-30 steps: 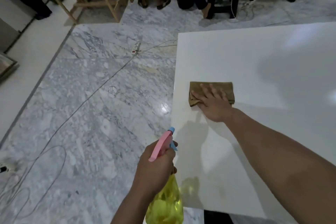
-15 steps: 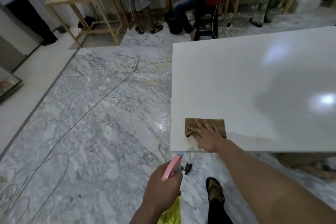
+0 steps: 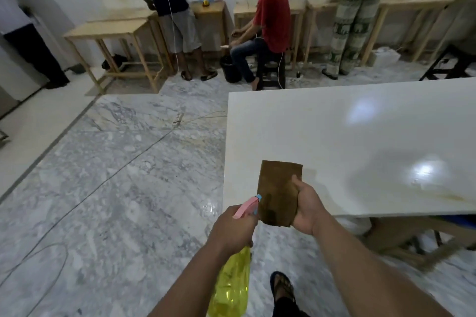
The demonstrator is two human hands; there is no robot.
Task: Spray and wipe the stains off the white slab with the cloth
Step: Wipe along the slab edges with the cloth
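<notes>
Right hand (image 3: 307, 210), palm up, grips the cloth (image 3: 279, 192) off the slab (image 3: 360, 136); left hand (image 3: 233, 228) clasps the bottle (image 3: 231, 285), nozzle at the cloth.

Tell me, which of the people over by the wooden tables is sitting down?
The person in the red shirt, seated on a dark stool. The person in grey shorts and the one in patterned trousers both stand.

**What you cannot make out here**

Your left hand (image 3: 233, 226) covers the neck and trigger of the spray bottle (image 3: 231, 288); the bottle's base is cut off by the lower edge; your right hand (image 3: 307, 210) hides the cloth (image 3: 277, 195) along its right side; the white slab (image 3: 334, 136) runs out past the right edge; its underside supports are blurred; the standing people at the back lose their heads to the top edge.
</notes>
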